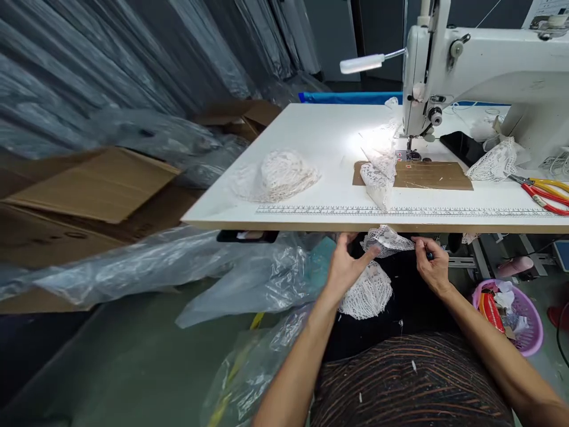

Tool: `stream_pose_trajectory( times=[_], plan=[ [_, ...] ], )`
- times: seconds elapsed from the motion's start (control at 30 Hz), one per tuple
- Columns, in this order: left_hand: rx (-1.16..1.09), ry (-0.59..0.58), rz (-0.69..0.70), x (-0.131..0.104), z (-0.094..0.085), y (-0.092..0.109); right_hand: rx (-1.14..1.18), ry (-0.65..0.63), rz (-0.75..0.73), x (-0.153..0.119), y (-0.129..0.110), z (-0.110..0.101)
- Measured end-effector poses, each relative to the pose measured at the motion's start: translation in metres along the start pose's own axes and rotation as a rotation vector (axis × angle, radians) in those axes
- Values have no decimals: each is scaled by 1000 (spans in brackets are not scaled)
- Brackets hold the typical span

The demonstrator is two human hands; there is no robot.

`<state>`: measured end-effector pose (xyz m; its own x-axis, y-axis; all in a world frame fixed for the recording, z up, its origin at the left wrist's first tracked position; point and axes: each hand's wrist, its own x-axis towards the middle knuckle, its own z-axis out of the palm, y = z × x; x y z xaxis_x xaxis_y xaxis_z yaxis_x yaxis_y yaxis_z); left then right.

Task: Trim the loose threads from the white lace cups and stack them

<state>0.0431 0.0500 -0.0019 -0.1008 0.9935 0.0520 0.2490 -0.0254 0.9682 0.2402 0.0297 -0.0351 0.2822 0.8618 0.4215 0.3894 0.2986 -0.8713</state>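
White lace [387,239], right of frame centre, long axis sideways: my right hand [432,265] pinches right end; left hand [345,264] at left end, can't tell if clamped.

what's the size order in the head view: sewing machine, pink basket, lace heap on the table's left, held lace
1. Sewing machine
2. Pink basket and lace heap: too alike to rank
3. Held lace

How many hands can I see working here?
2: the left hand at the white lace below the table edge, and the right hand pinching that lace's right end. No others show.
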Motion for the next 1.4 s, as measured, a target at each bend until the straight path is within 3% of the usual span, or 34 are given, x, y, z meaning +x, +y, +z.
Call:
stream_pose_trajectory(
  times=[0.1,0.17,0.27,0.37,0.47,0.6,0.77,0.93,1.13,1.27,1.4],
  plan=[
    [-192,18,-55,-9,31,11,9,-31,-22,5,1,-3],
    [-231,-67,-75,-20,34,14,5,-58,-56,10,-1,-6],
    [-203,-340,-69,-39,11,16,65,-224,-77,12,-9,-10],
    [-183,-610,5,-56,-26,22,223,-525,-23,0,-22,-12],
    [-204,-739,37,-66,-52,23,350,-779,104,-25,-34,-10],
    [-316,-641,-106,-64,-57,8,345,-803,178,-52,-44,-3],
    [-540,-609,-252,-49,-39,-6,276,-774,214,-51,-50,-6],
    [-292,-531,-243,-42,-29,-1,256,-798,222,-38,-55,-14],
    [-131,-404,-197,-48,-34,3,106,-822,177,-16,-58,-7],
    [-93,-398,-160,-52,-37,6,2,-891,57,-8,-59,6],
    [-84,-425,-142,-52,-39,9,-31,-834,67,-8,-58,13]
  ],
)
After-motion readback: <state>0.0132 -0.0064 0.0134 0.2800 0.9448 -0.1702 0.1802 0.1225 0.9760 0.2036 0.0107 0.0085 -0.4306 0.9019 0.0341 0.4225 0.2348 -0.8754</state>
